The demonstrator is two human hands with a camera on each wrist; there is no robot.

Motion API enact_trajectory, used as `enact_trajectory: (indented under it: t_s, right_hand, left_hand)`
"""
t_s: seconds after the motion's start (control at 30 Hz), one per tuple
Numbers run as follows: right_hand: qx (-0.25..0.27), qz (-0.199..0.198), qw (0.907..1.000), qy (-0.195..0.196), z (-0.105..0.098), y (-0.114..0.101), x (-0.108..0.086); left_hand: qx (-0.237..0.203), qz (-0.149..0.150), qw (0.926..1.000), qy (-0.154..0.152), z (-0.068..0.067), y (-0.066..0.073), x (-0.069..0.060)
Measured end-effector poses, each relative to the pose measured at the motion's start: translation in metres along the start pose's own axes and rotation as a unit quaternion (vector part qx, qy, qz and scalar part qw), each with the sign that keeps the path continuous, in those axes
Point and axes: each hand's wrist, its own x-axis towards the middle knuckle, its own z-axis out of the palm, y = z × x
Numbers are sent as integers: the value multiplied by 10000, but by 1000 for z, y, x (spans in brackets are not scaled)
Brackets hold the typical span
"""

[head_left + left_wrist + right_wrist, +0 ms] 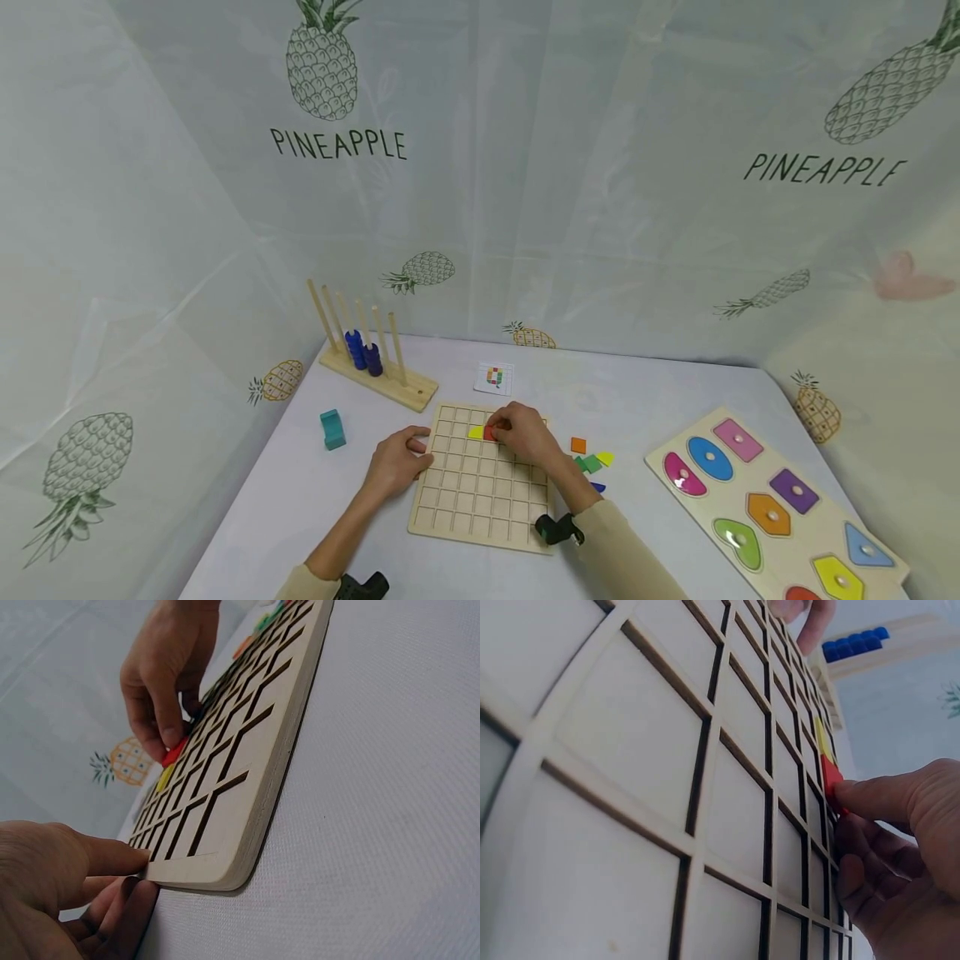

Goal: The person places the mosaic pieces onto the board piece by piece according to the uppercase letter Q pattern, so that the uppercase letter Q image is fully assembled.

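Note:
A wooden grid board [480, 508] lies flat on the table. My left hand [397, 462] touches its left edge with fingertips, and in the left wrist view the fingers [120, 855] rest along the rim near a corner. Over the upper cells, my right hand [525, 432] pinches a red tile [489, 433] between thumb and fingers. That tile sits at a cell, partly covered by the fingertips; how deep it is seated I cannot tell. Directly left of it, a yellow tile [476, 432] lies in a cell. The right wrist view shows the red tile [831, 780] against the thumb.
Right of the board lie an orange square tile [578, 445], green tiles [592, 463], a yellow piece [605, 458] and a blue piece [597, 487]. Behind stand a pattern card [494, 378] and a peg rack [390, 386]. A teal block [332, 429] is left, a shape puzzle [738, 508] right.

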Motion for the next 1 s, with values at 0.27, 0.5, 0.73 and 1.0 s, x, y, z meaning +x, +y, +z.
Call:
enact_trajectory:
  t_s: [0.27, 0.5, 0.73, 1.0]
  right_hand:
    - [24, -39, 10000, 22, 1, -1, 0]
    - [0, 52, 10000, 32, 2, -2, 0]
    - [18, 63, 10000, 16, 1, -2, 0]
    - [14, 32, 10000, 14, 1, -1, 0]
  left_hand:
    - [-8, 2, 10000, 13, 0, 1, 1]
    - [-47, -41, 10000, -19, 0, 1, 0]
    - [-48, 15, 10000, -2, 0, 0, 0]
    - [9, 5, 10000, 30, 1, 0, 0]
